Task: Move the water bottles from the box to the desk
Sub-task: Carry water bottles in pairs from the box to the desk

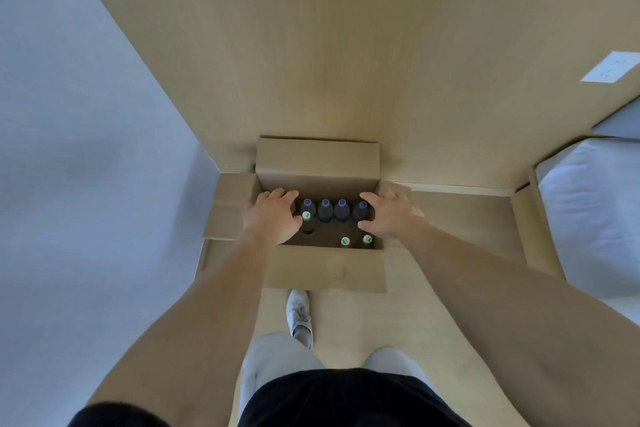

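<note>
Bottles stand upright in the open cardboard box [317, 163] on the floor: a row of four purple-capped bottles [333, 210] along the far side, and three white-and-green-capped bottles [345, 241] nearer the person, one at the left and two at the right. The left hand [272, 217] reaches into the box's left end, fingers spread and loosely curved, thumb by the left green cap; whether it has hold of anything there cannot be told. The right hand [388, 215] reaches down at the right end, its fingers curving round the rightmost purple-capped bottle [361, 211], touching or nearly so, not clearly clamped. The box sits against a wooden panel [346, 45], with a bed [595, 215] to the right and a white shoe [299, 317] just behind the near flap.

Risk, as a judgement: the bottles stand packed, so a loose one-handed lift could drag or topple a neighbour, and a grip high on a smooth cap may slip.
</note>
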{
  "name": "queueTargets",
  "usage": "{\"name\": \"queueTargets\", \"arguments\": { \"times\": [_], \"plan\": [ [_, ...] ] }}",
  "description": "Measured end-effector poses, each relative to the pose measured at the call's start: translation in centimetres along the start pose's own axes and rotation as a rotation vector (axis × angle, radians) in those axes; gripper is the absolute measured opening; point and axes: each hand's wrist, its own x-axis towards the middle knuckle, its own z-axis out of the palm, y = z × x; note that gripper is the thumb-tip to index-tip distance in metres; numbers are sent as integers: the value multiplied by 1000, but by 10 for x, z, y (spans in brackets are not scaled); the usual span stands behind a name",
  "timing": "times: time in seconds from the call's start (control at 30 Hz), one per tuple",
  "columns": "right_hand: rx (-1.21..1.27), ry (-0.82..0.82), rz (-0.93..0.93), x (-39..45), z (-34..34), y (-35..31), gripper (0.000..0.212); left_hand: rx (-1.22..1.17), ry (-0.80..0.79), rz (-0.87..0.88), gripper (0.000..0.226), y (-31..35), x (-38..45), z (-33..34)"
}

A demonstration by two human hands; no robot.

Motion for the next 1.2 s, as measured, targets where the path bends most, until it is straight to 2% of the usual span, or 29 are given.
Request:
{"name": "queueTargets", "arguments": {
  "times": [0.2,0.37,0.67,0.97,1.2],
  "plan": [
    [62,-34,44,62,7,-15,72,16,-55,74,61,-32,71,0],
    [28,-70,102,111,36,-5,75,38,-134,118,62,-38,119,38],
    [30,-188,114,210,141,23,75,16,-261,221,70,-8,209,164],
    [-95,-259,52,305,243,48,76,-20,-411,251,73,14,271,301],
    [-170,-324,8,354,289,56,74,-15,-520,238,67,23,301,367]
  ]
}}
